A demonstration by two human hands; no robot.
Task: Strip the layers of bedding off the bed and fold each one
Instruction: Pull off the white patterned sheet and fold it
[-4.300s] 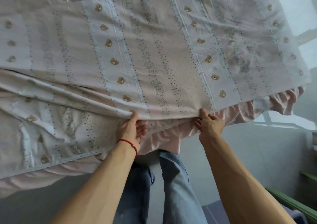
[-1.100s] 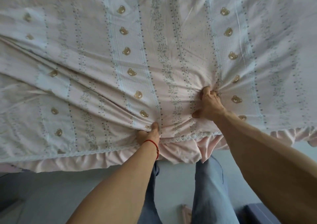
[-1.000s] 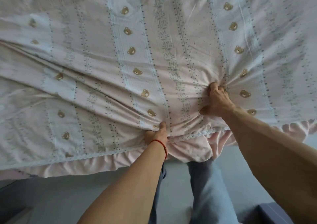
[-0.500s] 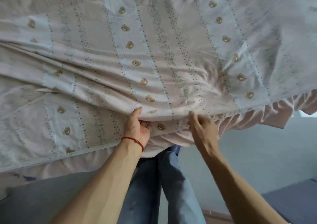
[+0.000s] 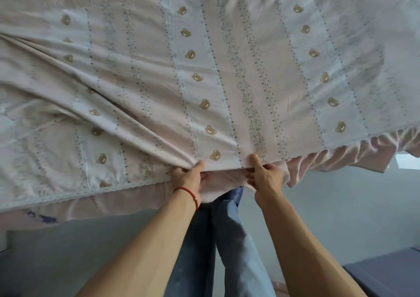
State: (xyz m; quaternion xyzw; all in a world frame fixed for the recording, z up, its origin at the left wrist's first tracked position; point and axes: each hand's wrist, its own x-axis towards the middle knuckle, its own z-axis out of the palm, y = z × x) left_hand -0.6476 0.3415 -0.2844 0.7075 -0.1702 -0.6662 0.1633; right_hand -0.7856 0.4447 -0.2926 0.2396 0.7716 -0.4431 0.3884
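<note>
Both arms reach forward and slightly inward from the lower corners of the view, forearms bare, meeting at the near edge of the bear-print bedcover (image 5: 227, 80). The left hand (image 5: 189, 180), with a red string bracelet (image 5: 186, 192) on its wrist, has its thumb on top of the cloth and its fingers curled under, gripping a bunched fold of the bedcover at that edge. The right hand (image 5: 264, 176) sits just beside it, thumb pointing up onto the printed face and fingers curled beneath, pinching the same edge. The two hands are close together but not touching.

The bedcover fills the upper part of the view, spread over the bed, its near edge running left to right, lower on the left of the hands and higher on the right. A plain pink ruffle (image 5: 341, 158) hangs along that edge. Creases fan out from the left hand toward the far left. The printed stripes, with rows of small bears and flower bands, run away from the hands toward the far side, so the pattern's long lines point away from the person.

Below the edge, the person's blue jeans (image 5: 227, 240) stand directly under the hands on a grey floor (image 5: 68, 251). To the right of the hands the floor lies open, with a dark grey block (image 5: 391, 271) at the lower right corner.
</note>
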